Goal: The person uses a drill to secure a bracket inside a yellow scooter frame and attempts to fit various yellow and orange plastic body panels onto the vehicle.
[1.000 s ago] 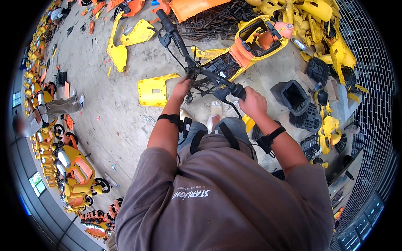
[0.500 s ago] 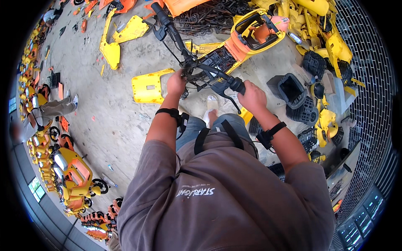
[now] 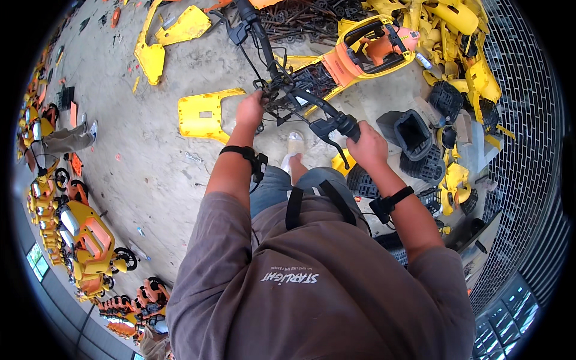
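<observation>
A black handlebar (image 3: 317,102) with brake levers and trailing cables slants across the upper middle, in front of my body. My right hand (image 3: 368,146) is wrapped around its right grip (image 3: 347,127). Closed at the middle of the bar, near the stem and cables, is my left hand (image 3: 249,110); the fingers are partly hidden, so whether it grips the stem or a cable cannot be made out. Behind the handlebar lies a yellow and orange scooter body (image 3: 342,66) with an open frame at its far end. Each wrist wears a black strap with a small device.
A yellow panel (image 3: 192,123) lies left of my feet. Black plastic bins (image 3: 411,133) and yellow parts (image 3: 456,180) lie at right, before a brick wall (image 3: 528,120). Dark metal parts (image 3: 306,24) are heaped at the back. Scooters (image 3: 90,240) and a person (image 3: 66,141) are at left.
The handlebar has shifted to the right over the floor, with both hands staying on it. Floor, panels and scooters now appear farther left in view.
</observation>
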Action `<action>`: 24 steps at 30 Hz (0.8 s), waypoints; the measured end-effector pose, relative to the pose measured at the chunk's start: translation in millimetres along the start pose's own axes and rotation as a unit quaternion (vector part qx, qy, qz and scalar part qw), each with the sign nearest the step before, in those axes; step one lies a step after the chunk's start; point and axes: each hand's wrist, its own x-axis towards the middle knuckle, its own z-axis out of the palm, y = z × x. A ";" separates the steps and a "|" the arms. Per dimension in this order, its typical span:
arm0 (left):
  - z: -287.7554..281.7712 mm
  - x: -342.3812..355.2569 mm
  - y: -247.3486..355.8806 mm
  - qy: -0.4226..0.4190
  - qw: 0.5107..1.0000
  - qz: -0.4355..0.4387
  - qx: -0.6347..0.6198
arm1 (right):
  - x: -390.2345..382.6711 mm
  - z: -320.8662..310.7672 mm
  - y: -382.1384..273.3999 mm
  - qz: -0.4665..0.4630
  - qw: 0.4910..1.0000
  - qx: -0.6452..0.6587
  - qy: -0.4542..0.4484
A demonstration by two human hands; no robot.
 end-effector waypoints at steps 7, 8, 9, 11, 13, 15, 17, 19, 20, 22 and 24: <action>-0.2 -16.5 -1.0 0.021 0.998 -0.044 -0.025 | -0.5 -2.3 -6.1 0.018 1.000 -0.021 0.008; -0.7 -19.5 -3.1 0.020 0.999 -0.036 -0.032 | -0.8 -2.3 -6.7 0.021 1.000 -0.021 0.008; 1.1 -20.4 -8.1 0.020 0.999 -0.028 -0.039 | 0.3 -2.2 -7.8 0.022 1.000 -0.020 0.008; 7.4 -23.5 -14.8 0.033 0.997 -0.011 -0.062 | -1.8 -4.0 -7.2 0.023 0.999 -0.025 0.012; 14.3 -20.6 -17.3 0.062 0.994 0.013 -0.090 | -0.8 -4.0 -10.6 0.022 0.999 -0.022 0.015; 17.4 -21.5 -14.2 0.064 0.991 -0.003 -0.121 | -0.7 -6.2 -9.1 0.022 0.999 -0.024 0.008; 12.2 -18.7 -14.6 0.050 0.990 -0.020 -0.130 | -0.2 -2.8 -10.6 0.029 0.999 -0.019 0.012; 8.0 -15.5 -22.2 0.017 0.989 -0.053 -0.140 | 0.6 -3.6 -8.9 0.029 0.999 -0.020 0.010; 7.6 -12.6 -24.1 0.045 0.988 -0.013 -0.150 | 1.3 -4.3 -8.4 0.029 0.999 -0.021 0.008; 1.9 -4.4 -26.8 0.100 0.978 0.069 -0.169 | 1.9 -4.2 -9.6 0.024 0.999 -0.021 0.011; -4.4 5.2 -33.0 -0.001 0.993 0.061 -0.103 | 1.1 -3.5 -8.8 0.013 0.999 -0.022 0.023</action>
